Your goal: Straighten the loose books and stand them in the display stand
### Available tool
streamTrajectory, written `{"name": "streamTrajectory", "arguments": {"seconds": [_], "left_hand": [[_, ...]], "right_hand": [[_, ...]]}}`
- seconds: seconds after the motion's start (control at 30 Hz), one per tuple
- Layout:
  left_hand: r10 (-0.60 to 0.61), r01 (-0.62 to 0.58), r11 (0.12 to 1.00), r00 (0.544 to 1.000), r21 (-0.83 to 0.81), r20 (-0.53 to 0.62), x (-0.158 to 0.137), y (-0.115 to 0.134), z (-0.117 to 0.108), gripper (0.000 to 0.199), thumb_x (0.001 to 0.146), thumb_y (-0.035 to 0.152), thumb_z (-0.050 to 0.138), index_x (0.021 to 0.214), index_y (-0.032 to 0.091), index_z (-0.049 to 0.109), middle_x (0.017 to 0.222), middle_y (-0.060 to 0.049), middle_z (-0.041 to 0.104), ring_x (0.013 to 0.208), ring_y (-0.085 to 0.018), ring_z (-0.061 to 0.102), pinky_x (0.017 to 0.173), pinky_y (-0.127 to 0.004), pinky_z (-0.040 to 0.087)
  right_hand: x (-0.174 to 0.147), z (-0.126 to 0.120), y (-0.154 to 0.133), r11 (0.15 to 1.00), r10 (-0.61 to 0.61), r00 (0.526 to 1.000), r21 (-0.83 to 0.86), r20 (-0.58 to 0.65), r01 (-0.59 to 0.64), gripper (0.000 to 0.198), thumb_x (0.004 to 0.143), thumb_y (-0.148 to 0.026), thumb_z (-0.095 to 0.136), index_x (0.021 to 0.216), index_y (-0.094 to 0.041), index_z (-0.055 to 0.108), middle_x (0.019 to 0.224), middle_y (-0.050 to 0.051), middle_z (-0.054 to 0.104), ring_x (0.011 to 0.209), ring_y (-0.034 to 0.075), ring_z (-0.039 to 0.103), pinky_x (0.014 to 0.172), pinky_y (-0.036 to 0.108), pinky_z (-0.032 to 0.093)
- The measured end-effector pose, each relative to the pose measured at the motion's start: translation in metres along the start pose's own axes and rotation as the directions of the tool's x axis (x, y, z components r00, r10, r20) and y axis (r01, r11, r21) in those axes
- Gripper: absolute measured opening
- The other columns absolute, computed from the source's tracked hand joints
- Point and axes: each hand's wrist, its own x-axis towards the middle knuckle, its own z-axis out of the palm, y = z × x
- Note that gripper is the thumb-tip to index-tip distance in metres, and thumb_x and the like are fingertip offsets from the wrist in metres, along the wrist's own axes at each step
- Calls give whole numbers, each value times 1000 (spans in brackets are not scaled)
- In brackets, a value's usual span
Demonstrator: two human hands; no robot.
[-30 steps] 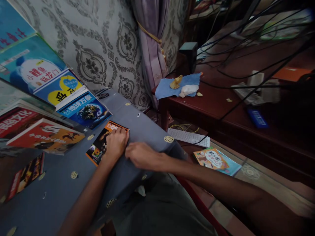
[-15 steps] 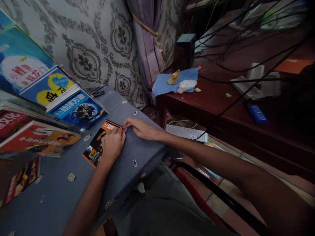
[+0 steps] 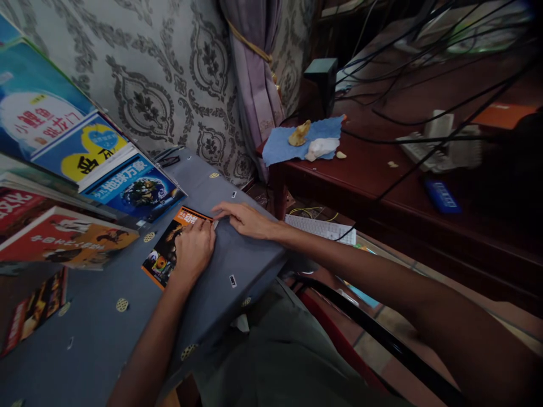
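A small book (image 3: 159, 264) with a black cover, orange edges and animal pictures lies closed on a grey cloth-covered table. Across its upper right part rests my left hand (image 3: 195, 244), palm down with the fingers laid flat and slightly bent over the cover. My right hand (image 3: 248, 220) reaches in from the right, low over the cloth. Its extended fingertips touch the book's top right corner, close to the left fingertips, and its thumb is mostly hidden.
Upright books, among them a blue globe-cover book (image 3: 138, 186) and an orange-red book (image 3: 68, 237), stand at the left. Another book (image 3: 38, 308) lies below them. At right, a dark red desk (image 3: 360, 181) bears cables, a blue cloth (image 3: 280, 144) and a blue box (image 3: 442, 195).
Both hands stay at the book. The right fingertips look slightly straighter at the corner. The whole view has shifted very slightly.
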Motion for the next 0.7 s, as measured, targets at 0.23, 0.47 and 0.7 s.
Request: {"name": "streamTrajectory", "arguments": {"seconds": [0.23,0.47,0.7], "left_hand": [[-8,8,1000,1000,6,3,-1,1,1,40,104,28,31,106,13,67,106,-14,70,98,-26,68,79,-34,47],[-12,12,1000,1000,-14,18,-2,1,2,41,104,28,29,109,13,67,108,-15,69,100,-27,67,81,-35,47],[-11,11,1000,999,6,30,-3,1,2,39,104,26,30,110,13,66,110,-14,69,102,-27,67,78,-33,47]], "right_hand": [[-3,0,-2,998,32,999,-52,-4,-32,62,79,3,40,137,-17,50,119,8,73,113,19,65,100,40,47],[-3,3,2,998,-11,997,-60,78,16,67,77,3,40,141,-18,45,106,5,75,107,19,65,102,43,44],[-1,2,2,994,39,999,-103,-17,-40,59,77,2,41,132,-13,53,112,9,73,111,21,60,102,43,41]]}}
